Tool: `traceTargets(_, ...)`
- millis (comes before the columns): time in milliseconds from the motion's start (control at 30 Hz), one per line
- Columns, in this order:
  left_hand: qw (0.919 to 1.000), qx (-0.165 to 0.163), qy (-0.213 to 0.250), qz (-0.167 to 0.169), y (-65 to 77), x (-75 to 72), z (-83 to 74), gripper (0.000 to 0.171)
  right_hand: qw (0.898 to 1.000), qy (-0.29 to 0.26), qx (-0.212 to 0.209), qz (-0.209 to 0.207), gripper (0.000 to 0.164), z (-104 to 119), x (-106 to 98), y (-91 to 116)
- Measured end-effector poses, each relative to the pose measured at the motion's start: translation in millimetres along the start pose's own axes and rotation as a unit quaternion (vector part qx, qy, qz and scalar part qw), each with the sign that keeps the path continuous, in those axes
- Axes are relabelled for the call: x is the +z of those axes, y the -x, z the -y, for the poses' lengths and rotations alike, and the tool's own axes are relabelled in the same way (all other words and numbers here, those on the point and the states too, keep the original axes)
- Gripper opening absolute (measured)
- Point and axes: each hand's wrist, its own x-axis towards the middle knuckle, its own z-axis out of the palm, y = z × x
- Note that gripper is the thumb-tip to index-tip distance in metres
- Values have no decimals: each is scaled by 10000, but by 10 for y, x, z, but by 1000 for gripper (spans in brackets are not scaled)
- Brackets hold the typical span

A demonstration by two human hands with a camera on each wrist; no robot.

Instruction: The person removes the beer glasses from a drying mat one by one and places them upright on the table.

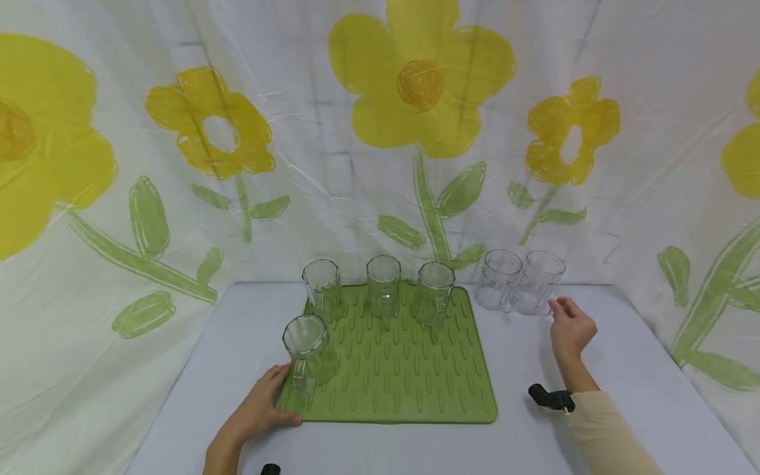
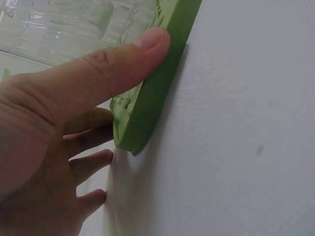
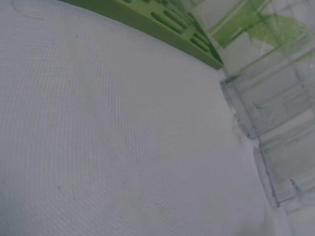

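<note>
My left hand (image 1: 261,404) spans the front left corner of a green drying mat (image 1: 404,369). In the left wrist view its thumb (image 2: 113,69) lies straight along the mat's edge, with fingers (image 2: 93,132) touching the adjoining side. Beside that hand a clear glass mug (image 1: 309,349) stands on the mat, handle toward the front. My right hand (image 1: 571,326) is at the back right, fingers bent and fingertips at the handle of a clear glass mug (image 1: 539,284), which they appear to pinch. This hand is outside the right wrist view, where the mugs' bases (image 3: 266,177) show.
Three more glass mugs stand along the mat's back edge: left (image 1: 323,290), middle (image 1: 383,287) and right (image 1: 435,293). Another mug (image 1: 499,280) stands on the white table (image 1: 617,369), close against the right-hand one. A flowered curtain (image 1: 309,198) hangs behind.
</note>
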Motion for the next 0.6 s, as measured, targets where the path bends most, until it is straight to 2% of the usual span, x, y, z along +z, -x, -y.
traceTargets(333,10000,3,-35,-5,-17,2,7,109,9993,225,-189,212,19,-31,-5,44)
traceTargets(600,10000,21,-40,-39,-14,15,22,109,9968,359,263,661,25,43,-84,97)
